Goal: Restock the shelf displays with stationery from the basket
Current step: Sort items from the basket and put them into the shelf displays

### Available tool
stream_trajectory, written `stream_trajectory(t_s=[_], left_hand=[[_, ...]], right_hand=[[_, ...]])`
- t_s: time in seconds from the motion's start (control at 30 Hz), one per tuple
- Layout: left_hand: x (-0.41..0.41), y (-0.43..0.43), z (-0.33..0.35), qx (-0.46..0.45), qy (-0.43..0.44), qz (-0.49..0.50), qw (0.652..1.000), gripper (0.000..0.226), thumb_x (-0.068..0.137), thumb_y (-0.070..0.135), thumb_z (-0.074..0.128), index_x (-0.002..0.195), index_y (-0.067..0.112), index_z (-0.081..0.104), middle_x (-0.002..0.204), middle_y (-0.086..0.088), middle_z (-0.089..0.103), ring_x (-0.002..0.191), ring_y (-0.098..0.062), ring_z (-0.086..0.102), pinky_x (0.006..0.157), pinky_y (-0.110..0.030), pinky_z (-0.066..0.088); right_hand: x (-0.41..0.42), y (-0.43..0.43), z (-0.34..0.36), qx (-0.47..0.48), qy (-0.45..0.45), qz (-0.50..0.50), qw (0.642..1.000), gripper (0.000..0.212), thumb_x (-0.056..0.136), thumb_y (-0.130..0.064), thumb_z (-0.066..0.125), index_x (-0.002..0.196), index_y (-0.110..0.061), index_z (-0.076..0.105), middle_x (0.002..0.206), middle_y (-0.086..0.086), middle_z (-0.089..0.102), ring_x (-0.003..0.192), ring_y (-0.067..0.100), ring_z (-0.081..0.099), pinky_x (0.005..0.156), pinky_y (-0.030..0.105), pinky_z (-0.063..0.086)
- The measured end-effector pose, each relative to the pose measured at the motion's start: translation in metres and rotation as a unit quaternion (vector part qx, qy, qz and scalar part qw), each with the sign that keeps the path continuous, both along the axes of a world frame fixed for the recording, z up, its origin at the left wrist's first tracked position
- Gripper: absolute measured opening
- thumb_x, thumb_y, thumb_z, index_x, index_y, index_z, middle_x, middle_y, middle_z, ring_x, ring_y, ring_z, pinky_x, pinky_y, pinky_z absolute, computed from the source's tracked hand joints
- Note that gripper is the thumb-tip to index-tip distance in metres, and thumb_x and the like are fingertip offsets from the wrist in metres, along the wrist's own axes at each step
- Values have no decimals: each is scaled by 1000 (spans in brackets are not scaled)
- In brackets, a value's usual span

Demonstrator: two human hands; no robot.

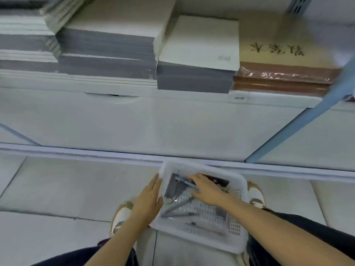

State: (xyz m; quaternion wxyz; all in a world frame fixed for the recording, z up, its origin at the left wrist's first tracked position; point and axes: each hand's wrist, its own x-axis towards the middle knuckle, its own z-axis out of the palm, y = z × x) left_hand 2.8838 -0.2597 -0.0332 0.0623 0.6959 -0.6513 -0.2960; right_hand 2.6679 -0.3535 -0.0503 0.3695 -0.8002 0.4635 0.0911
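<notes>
My left grip (150, 198) presses flat, open, against the white slotted plastic basket (184, 164); right grip (207, 191) over slim grey pens (182, 180), closure unclear

Flat, cool light is washing evenly over the white basket (194, 166); above it, glare is glinting on shrink-wrapped brown notebooks (284, 78), while blur is softening everything and straight edges are bowing far from it.
</notes>
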Motion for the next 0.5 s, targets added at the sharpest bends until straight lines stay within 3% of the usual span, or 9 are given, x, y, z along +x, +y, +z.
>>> stream_trajectory(t_s=[0.07, 0.2, 0.27, 0.33, 0.4, 0.43, 0.5], left_hand=[[-6, 8, -9, -6, 27, 25, 999, 64, 99, 15, 46, 154, 12, 14, 163, -1, 3, 138, -21, 37, 107, -25, 33], [-9, 23, -13, -58, 18, 55, 997, 49, 94, 11, 57, 140, 2, 46, 151, -13, 38, 103, -31, 64, 83, -38, 54], [-6, 28, -13, -67, 11, 59, 996, 38, 90, 6, 62, 127, -2, 57, 134, -18, 52, 78, -33, 66, 62, -41, 56], [-3, 28, -12, -70, -4, 54, 996, 30, 88, 5, 64, 117, -2, 61, 117, -18, 58, 65, -29, 62, 50, -39, 53], [-1, 23, -13, -85, -21, 45, 995, 32, 88, 8, 64, 119, 0, 59, 120, -18, 56, 81, -30, 63, 57, -37, 55], [-2, 22, -16, -93, -28, 38, 995, 39, 90, 11, 62, 127, 1, 55, 131, -19, 51, 101, -32, 60, 72, -39, 57], [-5, 22, -20, -99, -34, 8, 994, 57, 95, 16, 56, 146, 3, 35, 154, -17, 32, 136, -31, 39, 107, -42, 42]], right_hand=[[2, 9, -21, -13, 24, -13, 1000, 61, 96, -22, 52, 151, -21, 24, 142, 6, 35, 124, 24, 40, 97, 34, 40], [5, 30, -49, -79, 45, 14, 996, 54, 92, -24, 55, 143, -15, 38, 139, 5, 37, 121, 23, 39, 96, 34, 40], [6, 36, -56, -74, 19, 7, 997, 48, 91, -24, 57, 136, -15, 45, 133, 4, 42, 121, 22, 41, 96, 34, 40], [9, 36, -56, -70, -11, -28, 997, 46, 91, -28, 60, 133, -16, 47, 131, 3, 45, 121, 20, 43, 96, 33, 41], [15, 35, -54, -72, -52, -73, 993, 56, 90, -31, 64, 140, -18, 42, 136, 1, 44, 123, 19, 42, 100, 33, 40], [19, 34, -54, -70, -62, -79, 993, 62, 89, -32, 65, 143, -19, 38, 140, 1, 41, 125, 19, 40, 103, 33, 39], [29, 37, -53, -61, -37, -57, 996, 76, 87, -34, 68, 149, -17, 28, 147, 3, 32, 130, 21, 36, 108, 35, 36]])
